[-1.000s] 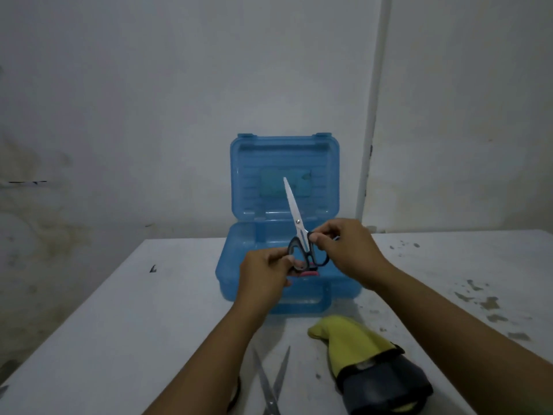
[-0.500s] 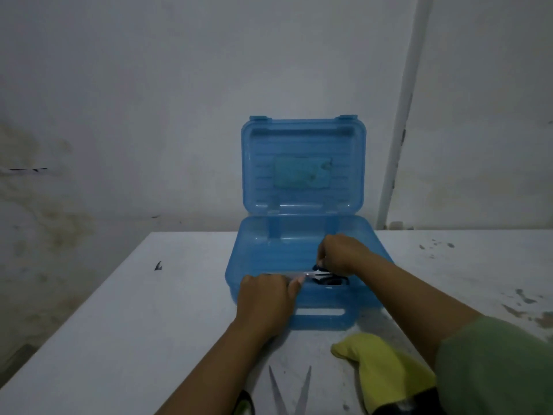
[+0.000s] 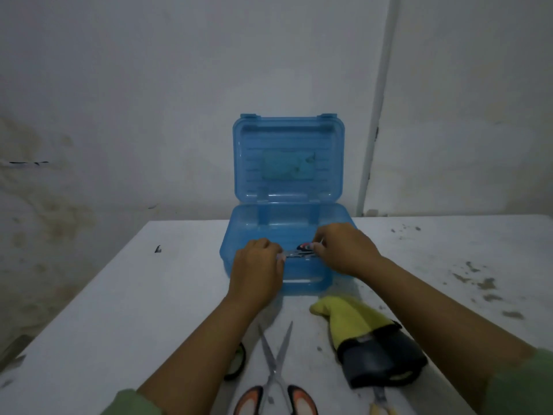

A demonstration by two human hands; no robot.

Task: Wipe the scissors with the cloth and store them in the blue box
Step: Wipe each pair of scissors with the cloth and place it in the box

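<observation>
From the head view, both hands are over the open blue box (image 3: 287, 235), which sits on the white surface (image 3: 149, 295) with its lid standing up. They hold a pair of black-handled scissors (image 3: 297, 252) lying sideways just inside the front of the box. The left hand (image 3: 257, 268) pinches the blade end with curled fingers. The right hand (image 3: 344, 250) holds the handle end, fingers curled around it.

Nearer the person, a second pair of scissors (image 3: 276, 363) lies open on the surface, with orange handles. A yellow cloth (image 3: 350, 319) lies to its right, with a dark part on top of it. A bit of a green and black handle (image 3: 238, 359) peeks out from under the left arm.

The blades are sharp, and the left fingers sit right on them, so a slip could nick a finger. I think the scissors could also catch on the box's front wall and tip out if let go too soon.
</observation>
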